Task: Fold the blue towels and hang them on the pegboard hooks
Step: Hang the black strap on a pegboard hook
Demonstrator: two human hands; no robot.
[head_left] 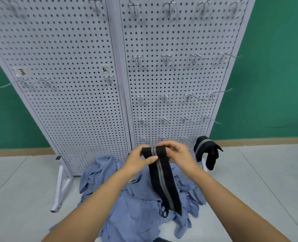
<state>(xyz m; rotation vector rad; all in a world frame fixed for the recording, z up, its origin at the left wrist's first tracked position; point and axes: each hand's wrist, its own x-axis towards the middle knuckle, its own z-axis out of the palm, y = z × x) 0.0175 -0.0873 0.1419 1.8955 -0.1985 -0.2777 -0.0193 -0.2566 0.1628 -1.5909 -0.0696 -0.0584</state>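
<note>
The crumpled pale-blue cloth towels (136, 206) lay in a loose heap on the grey tiled floor (22, 189), right at the foot of the white perforated metal pegboard (74, 84) and directly beneath my forearms. None of them was in my hold. Both were busy with something else: my left grip (139, 159) pinched the folded top of a long black woven band with a grey stripe (164, 180), thumb pressed across it, and my right grip (179, 154) was curled round the same fold from the other side, while the rest of the band hung down over the heap. A second black band (205, 151) of the same kind was draped at the board's lower right corner (on what exactly, I could not tell).

I judged the towels soft, light and limp, with no stiffness to hold a crease, so they would slump and snag on one another when lifted. The sensible hold seemed to be two corners of one edge, pulled clear of the pile. The wire hooks (164, 97) stood bare above my hands. The heap sat below and slightly nearer me than both hands, not touching either.
</note>
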